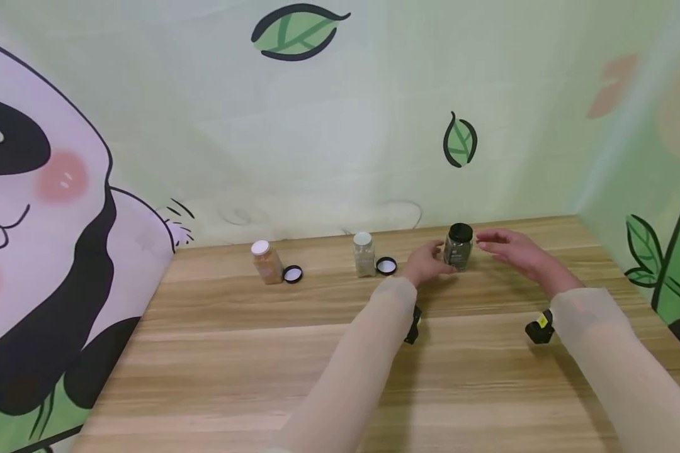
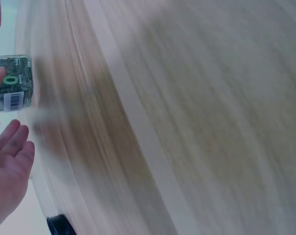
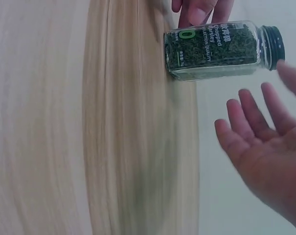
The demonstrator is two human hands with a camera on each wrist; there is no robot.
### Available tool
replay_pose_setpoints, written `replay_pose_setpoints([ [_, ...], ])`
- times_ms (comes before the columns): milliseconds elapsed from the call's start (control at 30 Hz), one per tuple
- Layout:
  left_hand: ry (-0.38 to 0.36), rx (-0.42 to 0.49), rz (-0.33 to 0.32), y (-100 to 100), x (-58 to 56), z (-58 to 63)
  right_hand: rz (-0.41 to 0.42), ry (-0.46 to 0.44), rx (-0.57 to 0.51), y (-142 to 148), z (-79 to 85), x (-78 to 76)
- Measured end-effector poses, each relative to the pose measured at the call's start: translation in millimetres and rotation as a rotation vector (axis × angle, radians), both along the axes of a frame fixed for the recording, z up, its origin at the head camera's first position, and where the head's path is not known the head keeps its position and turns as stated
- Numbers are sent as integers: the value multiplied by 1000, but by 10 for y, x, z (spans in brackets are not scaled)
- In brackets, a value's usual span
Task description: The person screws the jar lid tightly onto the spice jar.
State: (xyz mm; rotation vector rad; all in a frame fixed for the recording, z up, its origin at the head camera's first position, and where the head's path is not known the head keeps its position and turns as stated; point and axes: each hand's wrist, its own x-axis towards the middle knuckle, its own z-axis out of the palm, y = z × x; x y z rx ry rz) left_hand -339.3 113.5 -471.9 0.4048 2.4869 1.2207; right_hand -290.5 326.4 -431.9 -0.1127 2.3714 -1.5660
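Note:
A glass jar of chopped parsley (image 3: 216,46) with a black screw lid (image 1: 461,232) stands upright on the wooden table. My left hand (image 1: 427,263) is at its left side, fingers loosely spread. In the left wrist view the thumb overlaps the jar (image 2: 15,93), while a gap shows between it and the other fingers. To the right, my right hand (image 3: 270,152) is apart from the glass, palm towards it and fingers extended. Its thumb reaches close to the lid's edge in the right wrist view.
Further left stand a pale-filled jar (image 1: 365,257) and an orange-filled jar (image 1: 269,264), both with white tops. Beside each lies a black lid, one by the pale jar (image 1: 386,266), another by the orange jar (image 1: 292,274). A printed backdrop (image 1: 340,126) rises behind the table (image 1: 232,377).

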Motion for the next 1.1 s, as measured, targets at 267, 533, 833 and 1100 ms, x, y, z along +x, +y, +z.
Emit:
replay_pose_setpoints([
  [267,-17,92,0,-90,91,146,-101,-6,-17,55,26,76],
  [533,-16,126,15,-195,157,164,-116,-36,-25,71,12,150],
  [833,3,71,-13,-309,208,186,-139,-34,-65,110,37,215],
  [1100,32,27,-66,-343,313,180,-119,-55,-17,79,3,339],
])
